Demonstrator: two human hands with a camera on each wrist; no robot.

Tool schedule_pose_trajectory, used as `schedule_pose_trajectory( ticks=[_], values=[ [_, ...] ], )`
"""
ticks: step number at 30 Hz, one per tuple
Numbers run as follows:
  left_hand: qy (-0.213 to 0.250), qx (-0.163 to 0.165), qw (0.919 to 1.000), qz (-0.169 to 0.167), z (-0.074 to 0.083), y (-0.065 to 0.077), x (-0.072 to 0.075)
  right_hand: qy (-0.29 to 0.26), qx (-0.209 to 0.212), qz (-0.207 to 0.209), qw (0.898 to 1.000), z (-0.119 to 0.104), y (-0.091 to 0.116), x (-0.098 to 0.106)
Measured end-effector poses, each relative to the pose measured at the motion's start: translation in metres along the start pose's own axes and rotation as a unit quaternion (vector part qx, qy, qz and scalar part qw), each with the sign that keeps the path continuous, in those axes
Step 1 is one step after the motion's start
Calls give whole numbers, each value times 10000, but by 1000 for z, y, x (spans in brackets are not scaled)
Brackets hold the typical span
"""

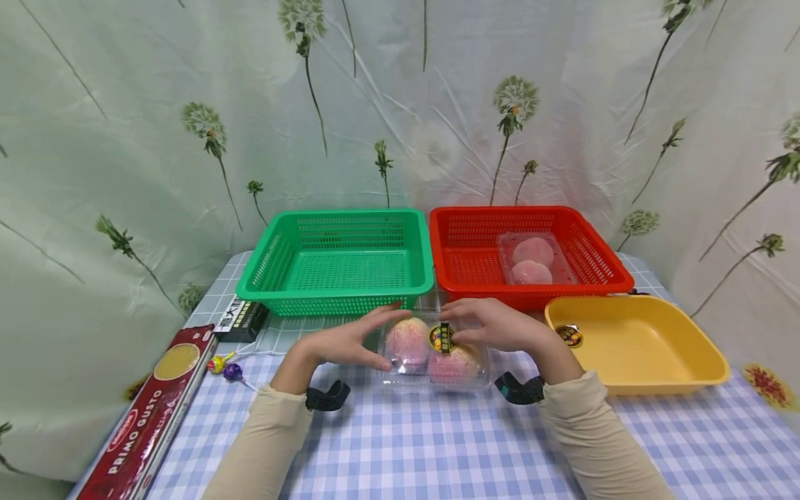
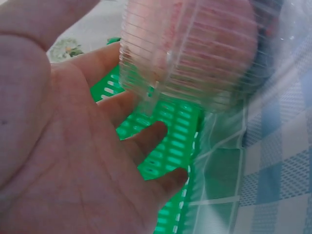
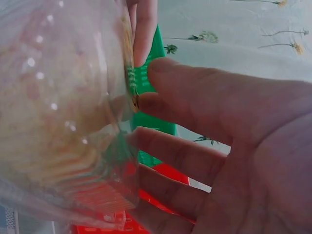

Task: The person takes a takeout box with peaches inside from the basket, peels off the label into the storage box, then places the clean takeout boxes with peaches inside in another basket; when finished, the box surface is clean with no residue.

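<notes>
A clear plastic clamshell box (image 1: 400,380) with two pink-yellow peaches (image 1: 409,340) lies on the cloth between my hands. On its lid sits a round black-and-gold sticker (image 1: 442,338) with a strip reaching upward. My left hand (image 1: 350,342) spreads over the box's left side, thumb near the front and fingers toward the back edge; its palm and parted fingers (image 2: 112,105) show beside the plastic in the left wrist view. My right hand (image 1: 500,326) reaches over the right side, fingers extended. In the right wrist view, a fingertip (image 3: 148,103) is at the sticker's edge.
Behind stand a green basket (image 1: 334,302) and a red basket (image 1: 531,297) containing another clear pack of peaches (image 1: 532,257). A yellow tray (image 1: 662,347) at right has a similar sticker (image 1: 570,336) on its rim. Left are lollipops (image 1: 232,372), a black box (image 1: 244,319) and a long red package (image 1: 153,413).
</notes>
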State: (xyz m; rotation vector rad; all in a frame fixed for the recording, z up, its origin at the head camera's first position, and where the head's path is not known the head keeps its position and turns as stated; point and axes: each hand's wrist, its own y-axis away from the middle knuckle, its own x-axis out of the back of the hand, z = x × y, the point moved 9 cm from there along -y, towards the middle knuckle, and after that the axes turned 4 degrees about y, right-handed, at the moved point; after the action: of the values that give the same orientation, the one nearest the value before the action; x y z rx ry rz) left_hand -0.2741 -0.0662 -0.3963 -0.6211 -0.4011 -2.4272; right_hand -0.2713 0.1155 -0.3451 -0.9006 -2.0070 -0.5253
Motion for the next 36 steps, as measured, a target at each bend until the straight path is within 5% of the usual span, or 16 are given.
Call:
schedule_pose_trajectory(
  ticks=[13,20,29,36],
  values=[
    [92,153,9997,145,-9,-3,2,-499,166,649,9965,-4,-10,3],
    [144,100,9997,146,-6,-2,2,-1069,288,289,9934,-3,-4,5],
    [220,48,9996,170,-5,-2,2,-1065,488,-14,9931,-1,4,11],
    [293,100,9994,160,-6,-2,3,-2087,528,19,9766,11,19,31]
  ],
)
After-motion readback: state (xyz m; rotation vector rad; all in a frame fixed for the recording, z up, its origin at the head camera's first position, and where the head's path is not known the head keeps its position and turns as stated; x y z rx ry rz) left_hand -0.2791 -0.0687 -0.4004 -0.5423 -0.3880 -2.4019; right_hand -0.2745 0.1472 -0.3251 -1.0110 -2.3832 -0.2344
